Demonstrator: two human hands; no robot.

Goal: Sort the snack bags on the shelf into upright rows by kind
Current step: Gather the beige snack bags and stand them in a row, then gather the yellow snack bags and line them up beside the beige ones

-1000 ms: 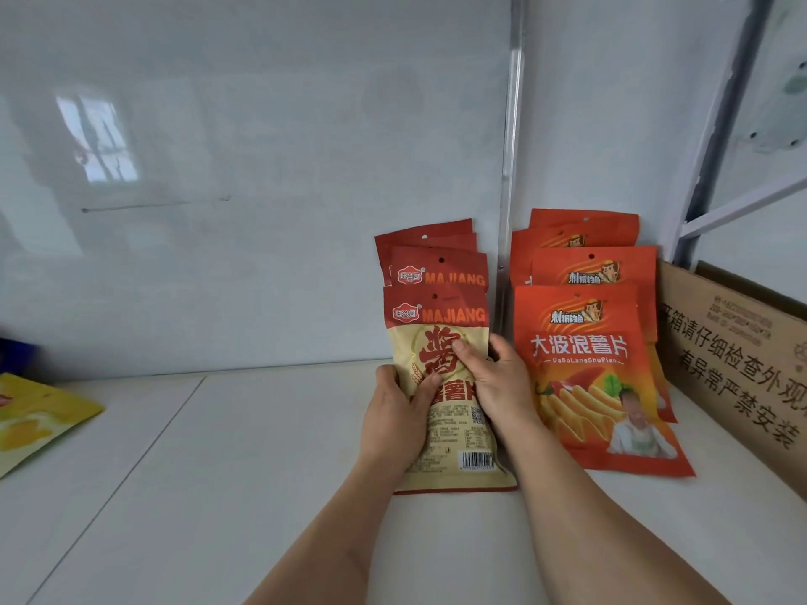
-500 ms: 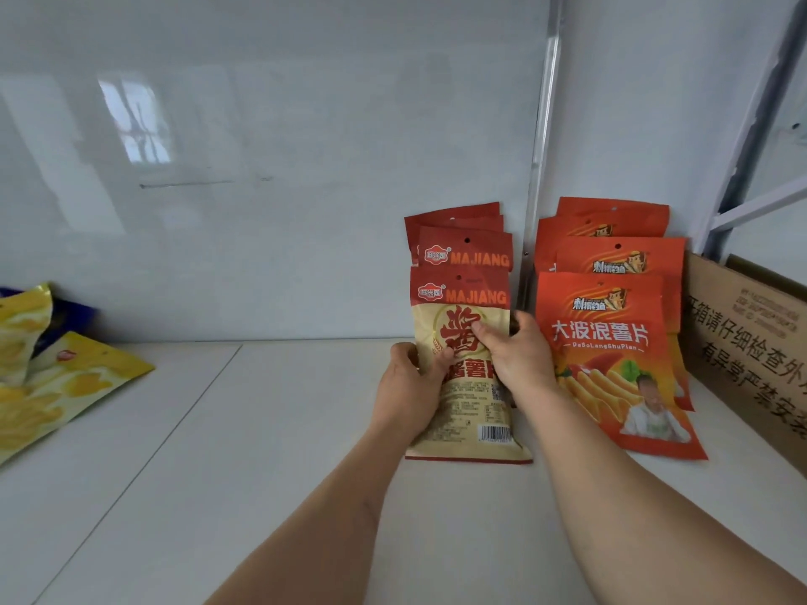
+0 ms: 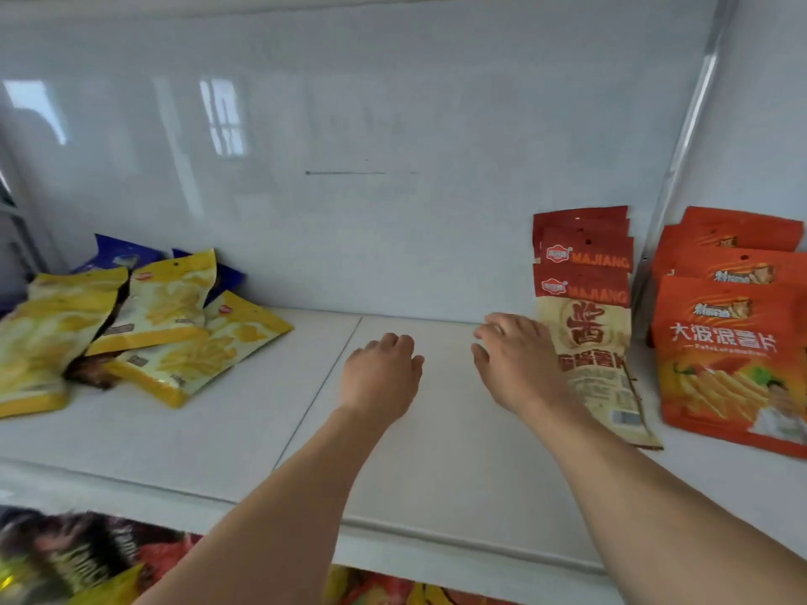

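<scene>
While both hands hover empty, fingers loose, MAJIANG bags (image 3: 583, 299) stand just beside R hand (image 3: 517, 360) (L hand (image 3: 382, 373) apart).

From my remote feed: the orange bags (image 3: 733, 360) run off the right edge, and the rear ones show only their top strips. The MAJIANG bags (image 3: 585, 325) overlap, the front one partly behind the right hand (image 3: 517, 364). Blue bags (image 3: 124, 255) peek from behind the blurred yellow bags (image 3: 144, 334), themselves cut at left. The lower shelf's packets (image 3: 78, 556) smear beyond reading.
</scene>
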